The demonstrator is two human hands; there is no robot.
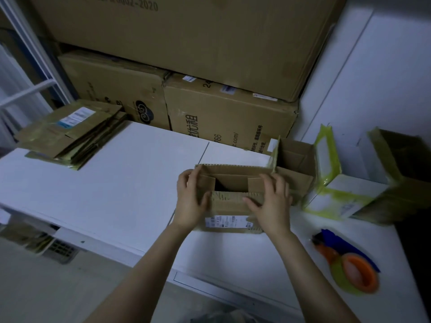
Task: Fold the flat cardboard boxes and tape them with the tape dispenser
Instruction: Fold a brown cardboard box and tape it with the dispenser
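A small brown cardboard box (229, 206) stands on the white table (121, 173), its top partly folded with a dark gap in the middle. My left hand (190, 201) holds its left end, fingers over the left flap and thumb on the near flap. My right hand (271, 201) holds the right end the same way, fingers over the right flap. A stack of flat cardboard boxes (70, 132) lies at the table's far left. The orange and blue tape dispenser (347, 262) with a greenish tape roll lies on the table to the right, apart from both hands.
Behind the small box stands an open brown box (295, 159). A white box with greenish tape (345, 178) and a further taped box (401, 176) sit at the right. Large cartons (228, 117) are stacked against the back wall. A white shelf frame (30, 66) stands at the left.
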